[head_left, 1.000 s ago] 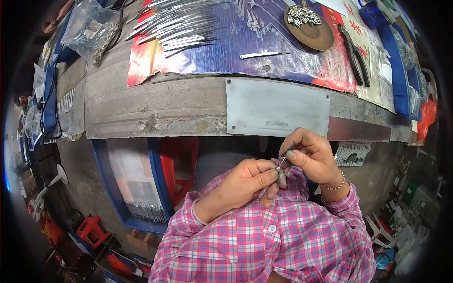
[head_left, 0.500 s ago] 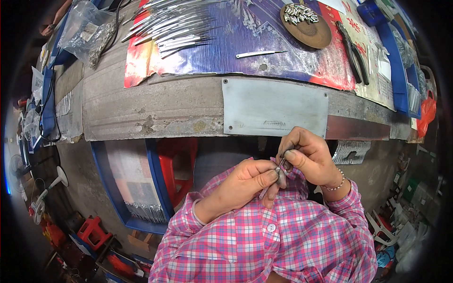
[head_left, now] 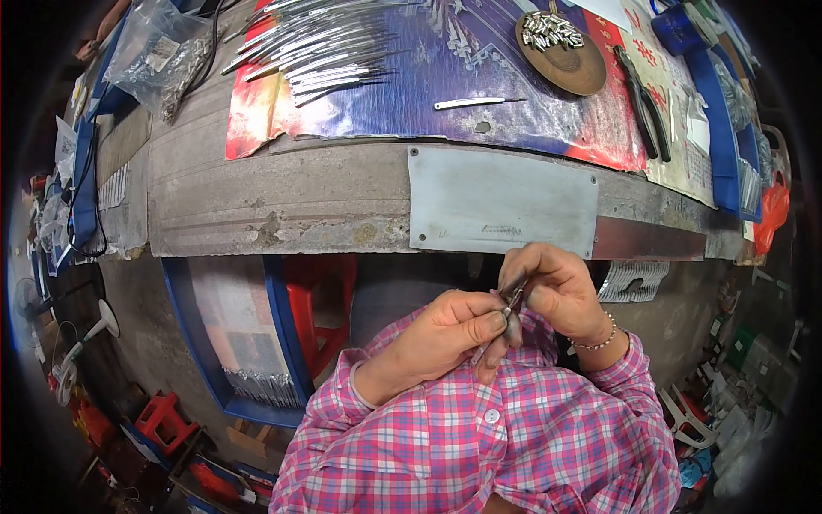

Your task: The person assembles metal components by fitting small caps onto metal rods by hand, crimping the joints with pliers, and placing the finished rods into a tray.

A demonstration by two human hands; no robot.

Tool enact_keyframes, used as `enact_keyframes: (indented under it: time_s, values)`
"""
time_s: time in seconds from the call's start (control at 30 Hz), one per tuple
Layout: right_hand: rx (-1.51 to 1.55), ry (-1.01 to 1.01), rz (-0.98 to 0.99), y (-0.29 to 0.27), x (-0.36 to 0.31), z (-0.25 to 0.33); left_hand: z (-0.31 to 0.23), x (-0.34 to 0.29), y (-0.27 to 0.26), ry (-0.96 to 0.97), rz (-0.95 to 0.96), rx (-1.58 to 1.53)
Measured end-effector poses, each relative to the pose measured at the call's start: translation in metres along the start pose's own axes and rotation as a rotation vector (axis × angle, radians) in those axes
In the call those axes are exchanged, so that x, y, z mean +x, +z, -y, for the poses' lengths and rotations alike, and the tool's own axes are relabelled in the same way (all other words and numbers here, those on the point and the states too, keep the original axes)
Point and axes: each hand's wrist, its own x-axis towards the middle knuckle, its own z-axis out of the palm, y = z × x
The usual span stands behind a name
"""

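Observation:
In front of my shirt, below the bench edge, my left hand pinches a slim metal piece between thumb and fingers. My right hand has its fingers curled at the upper end of the same piece, thumb and index finger at its tip. Most of the piece is hidden by fingers, so its full shape cannot be made out. On the bench, a single slim silver strip with a thin pointed end lies on the printed sheet. A heap of similar strips is spread at the far left.
A round brown dish of small silver metal pieces and dark-handled pliers lie at the far right. A grey metal plate is screwed to the bench's front edge. Below stands a blue tray beside a red stool.
My right thumb has slid down and outward a little from the piece's tip, and the right fingers have shifted slightly. My left hand keeps its pinch. The whole view has shifted very slightly.

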Motion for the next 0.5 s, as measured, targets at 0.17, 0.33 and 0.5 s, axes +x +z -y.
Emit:
enact_keyframes:
  time_s: [0.17,0.33,0.5]
  values:
    - [0.06,-0.06,0.11,-0.005,0.005,-0.01,0.008,0.003,-0.008,-0.08,0.242,-0.322]
    - [0.15,-0.078,0.229,-0.004,0.008,-0.008,0.015,0.001,-0.005,-0.079,0.23,-0.34]
    - [-0.107,-0.042,0.029,0.005,0.002,-0.004,0.005,-0.003,-0.002,-0.021,0.101,-0.142]
